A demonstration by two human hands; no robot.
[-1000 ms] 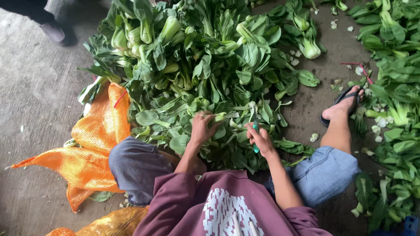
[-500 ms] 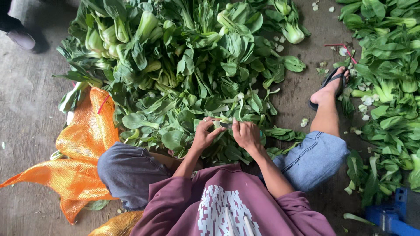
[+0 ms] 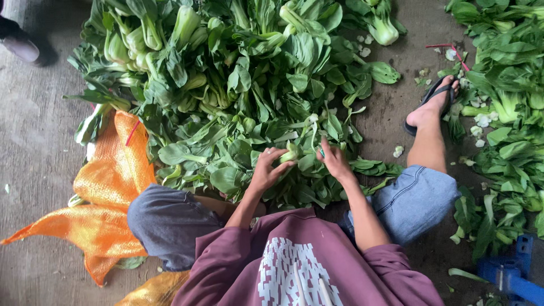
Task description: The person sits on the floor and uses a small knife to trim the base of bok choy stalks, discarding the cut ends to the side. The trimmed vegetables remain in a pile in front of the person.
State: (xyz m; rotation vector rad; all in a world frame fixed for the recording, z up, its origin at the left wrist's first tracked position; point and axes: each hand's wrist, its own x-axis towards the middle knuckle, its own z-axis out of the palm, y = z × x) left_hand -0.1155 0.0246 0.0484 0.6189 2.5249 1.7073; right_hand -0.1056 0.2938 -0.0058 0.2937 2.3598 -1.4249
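Both hands, left hand (image 3: 266, 169) and right hand (image 3: 335, 160), together grasping one bok choy (image 3: 294, 152) above the heap (image 3: 238, 85)

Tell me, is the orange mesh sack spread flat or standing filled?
Spread flat. The orange mesh sack lies crumpled on the concrete floor, partly under the greens pile, with nothing bulging inside.

Bok choy head (image 3: 292, 154): pale green stalk base, dark green leaves; lying roughly level at the near edge of the large bok choy pile (image 3: 226, 85) on the concrete floor; gripped at the stalk end by the left hand (image 3: 266, 170); right hand (image 3: 335, 161) touching its leafy side.
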